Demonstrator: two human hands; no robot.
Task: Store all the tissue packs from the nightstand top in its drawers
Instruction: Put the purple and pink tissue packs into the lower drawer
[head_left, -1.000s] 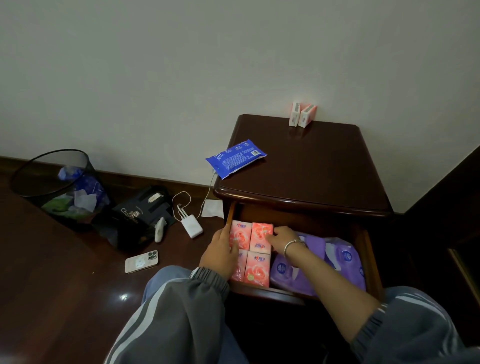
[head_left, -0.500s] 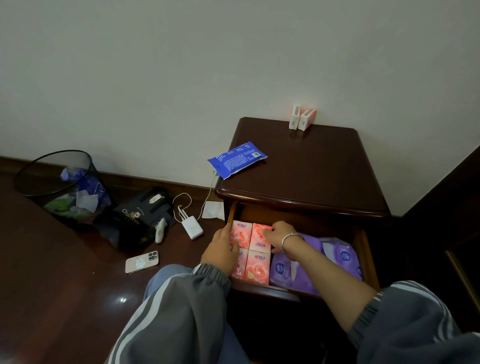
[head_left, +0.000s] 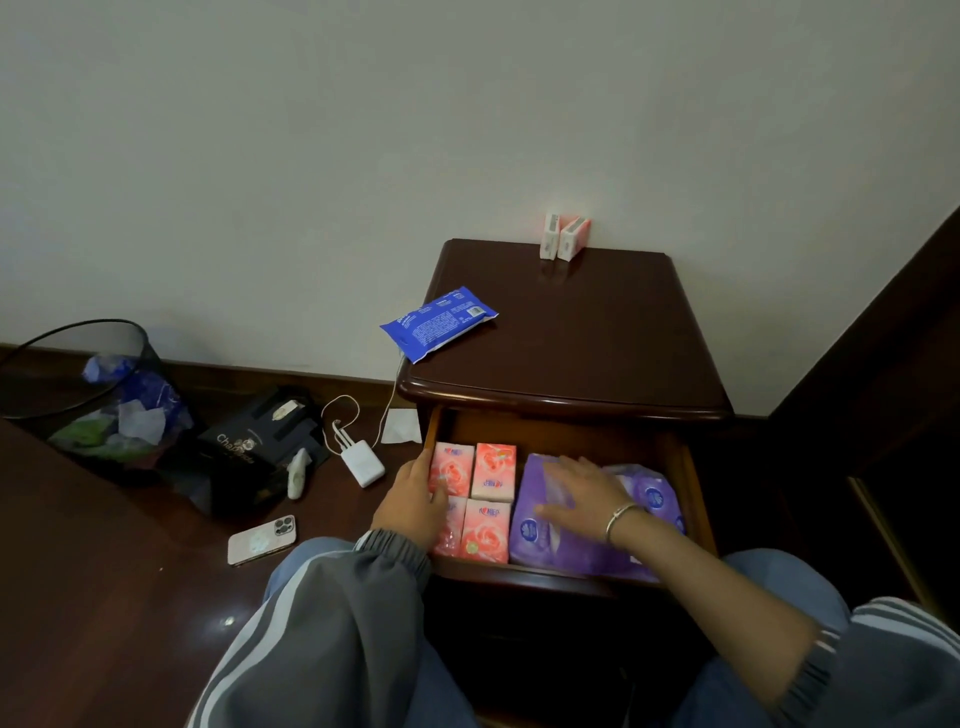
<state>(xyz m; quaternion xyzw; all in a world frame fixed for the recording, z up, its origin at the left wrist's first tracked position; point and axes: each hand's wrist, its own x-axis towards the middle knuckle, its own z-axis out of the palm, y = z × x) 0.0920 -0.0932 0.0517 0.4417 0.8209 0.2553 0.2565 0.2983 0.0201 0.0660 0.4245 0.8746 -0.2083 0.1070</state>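
Left hand: the left hand (head_left: 413, 501) reaches into the left end of the open drawer (head_left: 698, 499), loosely curled, fingers lying on the near-left pink packs (head_left: 475, 499), pressing rather than gripping.
Right hand: the right hand (head_left: 574, 491) lies flat and released, palm down, fingers spread, on the purple packs (head_left: 540, 535); a bracelet (head_left: 621, 519) circles the wrist.
Arms: both forearms come in from the near side, the right sleeve pushed up.
Drawer: four pink packs fill the left part in two rows; purple packs fill the right.
Nightstand top: a blue pack (head_left: 439, 330) overhangs the left edge of the nightstand (head_left: 597, 353); two small pink packs (head_left: 566, 238) stand upright at the far edge, against the wall.
Floor, left: a phone (head_left: 262, 539), a white charger (head_left: 362, 461), a bin (head_left: 78, 364).
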